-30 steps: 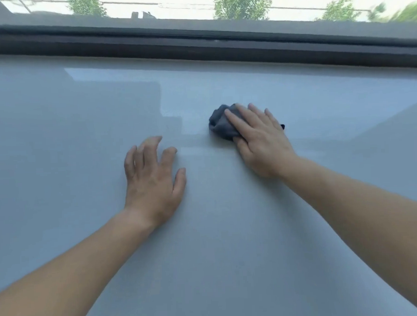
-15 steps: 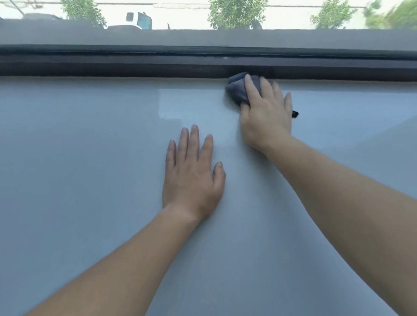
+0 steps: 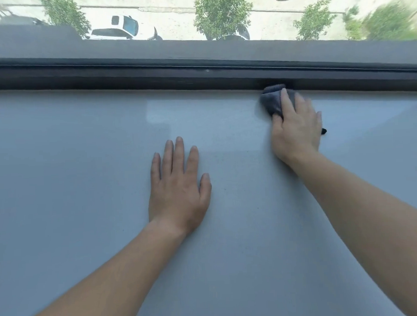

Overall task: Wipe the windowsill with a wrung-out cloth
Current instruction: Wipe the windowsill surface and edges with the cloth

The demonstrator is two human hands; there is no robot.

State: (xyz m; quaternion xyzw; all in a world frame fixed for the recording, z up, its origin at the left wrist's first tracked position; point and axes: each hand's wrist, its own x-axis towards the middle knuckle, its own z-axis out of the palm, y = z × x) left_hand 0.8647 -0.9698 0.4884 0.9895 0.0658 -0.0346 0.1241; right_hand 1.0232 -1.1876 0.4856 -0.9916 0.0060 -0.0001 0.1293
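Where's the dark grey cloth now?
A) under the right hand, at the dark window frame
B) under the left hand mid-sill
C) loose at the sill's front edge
A: the right hand presses the dark grey cloth at the dark window frame; the left hand lies bare.

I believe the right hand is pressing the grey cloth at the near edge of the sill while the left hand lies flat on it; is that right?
Not quite. The head view shows the right hand pressing the grey cloth at the far edge of the sill, against the dark window frame. The left hand does lie flat on it.
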